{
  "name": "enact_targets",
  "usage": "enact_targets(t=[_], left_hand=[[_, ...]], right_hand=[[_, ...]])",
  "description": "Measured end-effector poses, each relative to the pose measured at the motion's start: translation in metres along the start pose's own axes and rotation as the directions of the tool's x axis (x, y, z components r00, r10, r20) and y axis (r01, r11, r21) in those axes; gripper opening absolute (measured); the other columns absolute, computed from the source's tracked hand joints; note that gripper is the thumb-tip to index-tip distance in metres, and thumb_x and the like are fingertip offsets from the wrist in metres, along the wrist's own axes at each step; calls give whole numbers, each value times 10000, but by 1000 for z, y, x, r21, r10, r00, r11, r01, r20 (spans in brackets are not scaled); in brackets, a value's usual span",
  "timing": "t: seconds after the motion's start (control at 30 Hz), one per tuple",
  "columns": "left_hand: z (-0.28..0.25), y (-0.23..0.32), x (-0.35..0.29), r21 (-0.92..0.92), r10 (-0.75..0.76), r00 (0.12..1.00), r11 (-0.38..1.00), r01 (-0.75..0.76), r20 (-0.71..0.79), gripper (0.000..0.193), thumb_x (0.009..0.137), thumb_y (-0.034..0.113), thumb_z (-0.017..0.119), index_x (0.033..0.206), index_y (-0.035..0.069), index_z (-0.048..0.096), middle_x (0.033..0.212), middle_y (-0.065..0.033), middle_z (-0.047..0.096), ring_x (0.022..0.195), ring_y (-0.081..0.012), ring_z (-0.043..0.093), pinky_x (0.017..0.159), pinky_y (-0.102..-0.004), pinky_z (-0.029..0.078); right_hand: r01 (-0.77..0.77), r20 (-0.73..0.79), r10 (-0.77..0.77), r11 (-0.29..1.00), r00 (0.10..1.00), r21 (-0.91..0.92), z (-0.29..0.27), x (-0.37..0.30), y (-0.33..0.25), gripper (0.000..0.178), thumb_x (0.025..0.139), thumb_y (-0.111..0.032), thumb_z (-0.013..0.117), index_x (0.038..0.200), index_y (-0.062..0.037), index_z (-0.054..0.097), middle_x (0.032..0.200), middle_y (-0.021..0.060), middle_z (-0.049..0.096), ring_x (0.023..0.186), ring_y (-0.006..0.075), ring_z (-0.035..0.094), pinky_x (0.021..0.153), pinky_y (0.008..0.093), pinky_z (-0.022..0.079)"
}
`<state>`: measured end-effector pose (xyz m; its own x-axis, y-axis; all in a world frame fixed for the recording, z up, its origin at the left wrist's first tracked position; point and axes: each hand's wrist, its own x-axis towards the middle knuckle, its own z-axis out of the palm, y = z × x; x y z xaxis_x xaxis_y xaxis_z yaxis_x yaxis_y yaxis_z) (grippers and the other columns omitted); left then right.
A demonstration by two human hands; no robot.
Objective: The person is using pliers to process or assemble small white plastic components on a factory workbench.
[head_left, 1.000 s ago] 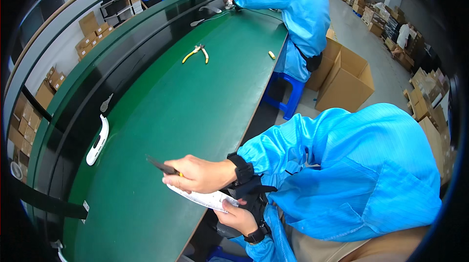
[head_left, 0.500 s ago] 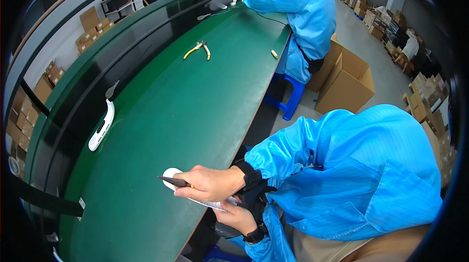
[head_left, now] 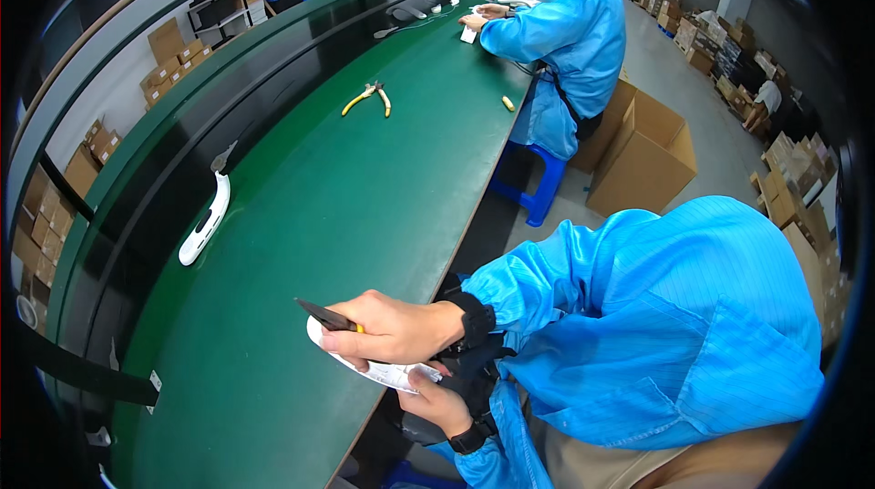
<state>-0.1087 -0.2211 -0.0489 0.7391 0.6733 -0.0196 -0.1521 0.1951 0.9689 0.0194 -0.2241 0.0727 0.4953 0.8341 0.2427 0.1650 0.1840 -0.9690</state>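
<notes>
My left hand is closed on the near end of a white curved plastic shell, over the bench's near edge. Its inner side faces up, with details too small to read. My right hand grips dark-jawed pliers with a bit of yellow handle showing, the jaws pointing away to the left. Fingers of that hand also rest against the shell, hiding part of it. Whether the jaws touch the shell I cannot tell. A similar white curved piece with a dark slot lies by the far rail.
Yellow-handled pliers lie spread on the green bench, with a small yellow object near its edge. Farther along, a co-worker in blue handles a white part. A blue stool and open carton stand beyond my arm.
The white piece by the rail has shifted toward the far end. My right hand and the pliers have tilted slightly upward. The co-worker has drawn back and now holds a white part.
</notes>
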Motion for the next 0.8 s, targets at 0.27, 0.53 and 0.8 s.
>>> enact_targets(t=[0.27, 0.53, 0.8], left_hand=[[-3, -17, 0, -35, 51, 997, 998, -53, -53, 506, 993, 334, 474, 1134, -151, 515, 1054, -176, 615, 927, -211, 587, 791, -327, 460], [-5, -20, 1, -43, 30, 999, 999, -32, -34, 496, 995, 326, 476, 1141, -146, 515, 1065, -170, 617, 940, -204, 590, 803, -325, 464], [-16, -31, 3, -79, 25, 999, 997, -22, 40, 389, 997, 256, 476, 1118, -112, 515, 1002, -110, 600, 872, -160, 559, 722, -289, 452]], right_hand=[[-5, 57, 15, 986, 998, -170, 16, -5, 13, 338, 998, -296, 464, 838, 0, 497, 590, 65, 545, 537, 175, 558, 524, 334, 453], [17, 21, -12, 973, 1000, -230, 20, -4, 18, 309, 999, -260, 476, 851, 11, 476, 575, 99, 512, 503, 232, 520, 497, 359, 424], [34, 15, -31, 954, 999, -298, 31, -11, 17, 260, 966, -212, 519, 848, 15, 479, 635, 164, 475, 550, 331, 494, 524, 410, 391]])
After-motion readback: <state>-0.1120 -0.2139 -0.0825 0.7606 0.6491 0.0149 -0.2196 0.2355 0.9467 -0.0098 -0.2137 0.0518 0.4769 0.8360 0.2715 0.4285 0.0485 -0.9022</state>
